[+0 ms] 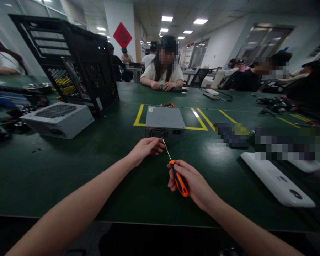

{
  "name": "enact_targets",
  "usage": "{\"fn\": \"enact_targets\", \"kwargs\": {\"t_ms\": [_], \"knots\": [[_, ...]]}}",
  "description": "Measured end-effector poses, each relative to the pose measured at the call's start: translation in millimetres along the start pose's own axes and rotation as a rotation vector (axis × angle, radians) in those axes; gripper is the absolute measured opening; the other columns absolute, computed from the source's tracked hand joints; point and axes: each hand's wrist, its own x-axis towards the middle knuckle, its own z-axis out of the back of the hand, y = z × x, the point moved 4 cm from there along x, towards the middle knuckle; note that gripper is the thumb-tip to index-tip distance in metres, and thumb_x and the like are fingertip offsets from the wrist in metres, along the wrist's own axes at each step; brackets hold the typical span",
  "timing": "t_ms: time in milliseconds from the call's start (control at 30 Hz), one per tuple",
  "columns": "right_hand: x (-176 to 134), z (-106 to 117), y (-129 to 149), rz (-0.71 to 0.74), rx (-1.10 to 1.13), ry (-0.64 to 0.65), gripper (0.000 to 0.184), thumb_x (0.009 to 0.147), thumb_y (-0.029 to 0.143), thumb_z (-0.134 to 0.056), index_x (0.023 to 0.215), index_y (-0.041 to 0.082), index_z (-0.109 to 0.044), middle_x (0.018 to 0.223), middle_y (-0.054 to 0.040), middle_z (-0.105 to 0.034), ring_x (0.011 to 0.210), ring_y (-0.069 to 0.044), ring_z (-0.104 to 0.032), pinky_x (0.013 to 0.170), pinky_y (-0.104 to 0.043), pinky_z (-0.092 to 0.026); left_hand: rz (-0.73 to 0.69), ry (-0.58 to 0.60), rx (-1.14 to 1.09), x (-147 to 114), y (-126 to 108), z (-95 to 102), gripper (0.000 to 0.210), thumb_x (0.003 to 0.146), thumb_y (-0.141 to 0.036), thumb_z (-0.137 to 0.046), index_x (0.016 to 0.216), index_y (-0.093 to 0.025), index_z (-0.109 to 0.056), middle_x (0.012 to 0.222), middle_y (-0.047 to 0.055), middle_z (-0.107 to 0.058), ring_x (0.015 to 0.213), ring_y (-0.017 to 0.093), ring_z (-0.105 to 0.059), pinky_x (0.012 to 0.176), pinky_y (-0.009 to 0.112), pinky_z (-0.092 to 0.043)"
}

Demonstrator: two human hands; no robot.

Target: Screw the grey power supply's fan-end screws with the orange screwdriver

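A grey computer power supply [165,116] sits on the green table inside yellow tape marks, its fan grille and power socket facing me. My right hand [188,176] is closed around the orange and black handle of a screwdriver [179,179]. The screwdriver's metal shaft slants up to the left, its tip close to the lower part of the fan grille. Beside the tip is my left hand [149,146], thumb and fingers bent together at the power supply's front face. Whatever those fingers pinch, if anything, is too small to make out.
A black computer case [81,64] stands at the left, behind a second power supply [60,119]. On the right lie a white device [277,179], a dark blurred object [232,135] and tangled cables [276,105]. A person [164,67] sits across the table.
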Motion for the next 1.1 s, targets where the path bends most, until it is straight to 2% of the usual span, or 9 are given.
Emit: {"fn": "enact_targets", "kwargs": {"t_ms": [133, 333, 667, 1100], "knots": [[3, 6, 3, 0.039, 0.078, -0.085, 0.014, 0.084, 0.029, -0.050, 0.089, 0.017, -0.055, 0.069, 0.0009, -0.057, 0.058, -0.011, -0.060, 0.053, -0.022, -0.048, 0.053, -0.087, -0.043, 1, 3, 1.7, 0.026, 0.090, -0.026, -0.045, 0.106, -0.012, -0.060, 0.096, 0.011, -0.064, 0.072, 0.011, -0.060, 0.063, 0.024, -0.046], [16, 19, 6, 0.055, 0.152, -0.181, 0.013, 0.086, 0.023, -0.046, 0.086, 0.015, -0.056, 0.066, 0.0004, -0.056, 0.057, -0.010, -0.060, 0.054, -0.021, -0.049, 0.076, -0.088, -0.042, -1, 0, -1.8, 0.027, 0.092, -0.027, -0.043, 0.106, -0.010, -0.059, 0.089, 0.010, -0.065, 0.069, 0.011, -0.060, 0.064, 0.025, -0.045], [17, 14, 7, 0.073, 0.126, -0.140, 0.012, 0.085, 0.025, -0.048, 0.087, 0.016, -0.056, 0.066, 0.0003, -0.057, 0.057, -0.011, -0.060, 0.054, -0.022, -0.049, 0.073, -0.073, -0.032, -2, -1, -1.9, 0.028, 0.092, -0.028, -0.042, 0.106, -0.011, -0.058, 0.086, 0.008, -0.064, 0.068, 0.010, -0.059, 0.064, 0.024, -0.045], [20, 17, 7, 0.059, 0.129, -0.168, 0.011, 0.084, 0.024, -0.049, 0.086, 0.015, -0.056, 0.065, 0.0005, -0.057, 0.055, -0.010, -0.059, 0.053, -0.022, -0.048, 0.078, -0.074, -0.023, -3, -2, -2.6, 0.027, 0.092, -0.028, -0.042, 0.105, -0.011, -0.059, 0.085, 0.008, -0.064, 0.068, 0.011, -0.059, 0.065, 0.024, -0.044]]}}
